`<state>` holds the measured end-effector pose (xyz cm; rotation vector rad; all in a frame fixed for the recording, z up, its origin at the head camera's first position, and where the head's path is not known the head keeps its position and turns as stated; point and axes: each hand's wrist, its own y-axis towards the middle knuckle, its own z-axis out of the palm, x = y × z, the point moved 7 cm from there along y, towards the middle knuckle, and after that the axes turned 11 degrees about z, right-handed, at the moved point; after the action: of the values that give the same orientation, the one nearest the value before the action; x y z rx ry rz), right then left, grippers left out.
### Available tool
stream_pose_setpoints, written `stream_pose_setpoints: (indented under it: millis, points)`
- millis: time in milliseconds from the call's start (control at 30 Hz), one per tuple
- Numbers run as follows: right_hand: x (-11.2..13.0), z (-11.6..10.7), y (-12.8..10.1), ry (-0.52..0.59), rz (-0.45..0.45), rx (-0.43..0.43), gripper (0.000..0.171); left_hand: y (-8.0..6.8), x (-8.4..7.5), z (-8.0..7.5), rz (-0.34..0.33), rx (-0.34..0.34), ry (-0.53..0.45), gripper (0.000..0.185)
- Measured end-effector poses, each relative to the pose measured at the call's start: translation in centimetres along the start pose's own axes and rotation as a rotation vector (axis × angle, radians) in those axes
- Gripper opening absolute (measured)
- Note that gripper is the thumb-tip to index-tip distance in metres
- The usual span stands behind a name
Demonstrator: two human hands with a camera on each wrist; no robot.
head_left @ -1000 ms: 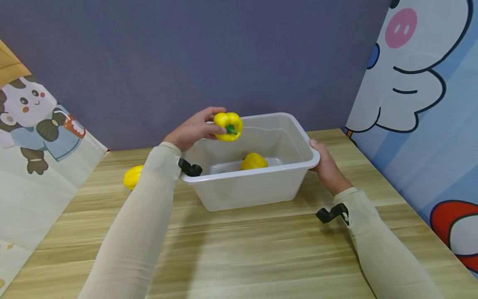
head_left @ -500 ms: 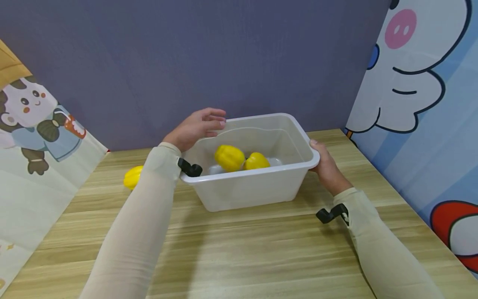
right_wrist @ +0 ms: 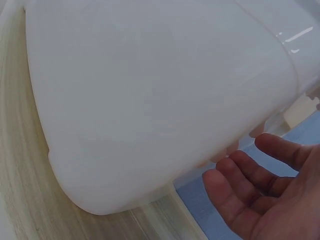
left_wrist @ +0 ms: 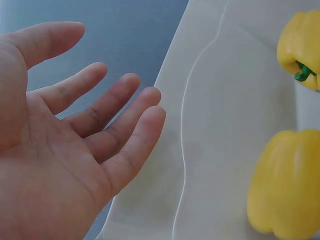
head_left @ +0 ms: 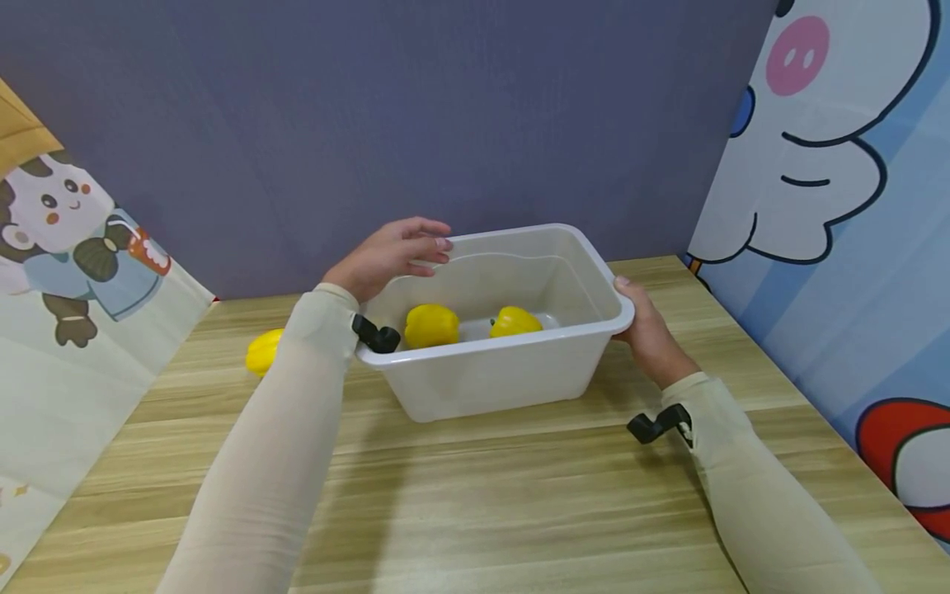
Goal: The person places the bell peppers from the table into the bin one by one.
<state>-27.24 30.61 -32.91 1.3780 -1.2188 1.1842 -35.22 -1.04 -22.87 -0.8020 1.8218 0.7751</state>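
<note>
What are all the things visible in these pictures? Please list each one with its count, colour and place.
peppers in the tub: two, yellow, apart on the tub floor.
pepper on the table: one, yellow, left of the tub, partly hidden by the left sleeve.
tub: one, white plastic, on the table.
table: one, light wood grain.
back wall: one, grey-purple.
cartoon panels: two, one at each side.
wrist camera mounts: two, black, one on each wrist.
sleeves: two, beige.
left hand: empty, fingers relaxed, above the tub's left rim.
right hand: at the tub's right rim, thumb on the rim.

Two peppers (head_left: 431,325) in the tub (head_left: 505,375) — a third pepper (head_left: 263,351) left.
</note>
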Motion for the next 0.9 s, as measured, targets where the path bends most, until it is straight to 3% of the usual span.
stream_pose_setpoints:
  millis: [667, 900]
  points:
    - [0.39, -0.11, -0.15, 0.036, 0.023, -0.003, 0.046, -0.15, -0.31, 0.1, 0.007, 0.006, 0.003, 0.04]
    - [0.2, -0.04, -0.26, 0.038, 0.069, -0.007, 0.052, -0.15, -0.03, 0.2, 0.002, 0.023, 0.01, 0.046]
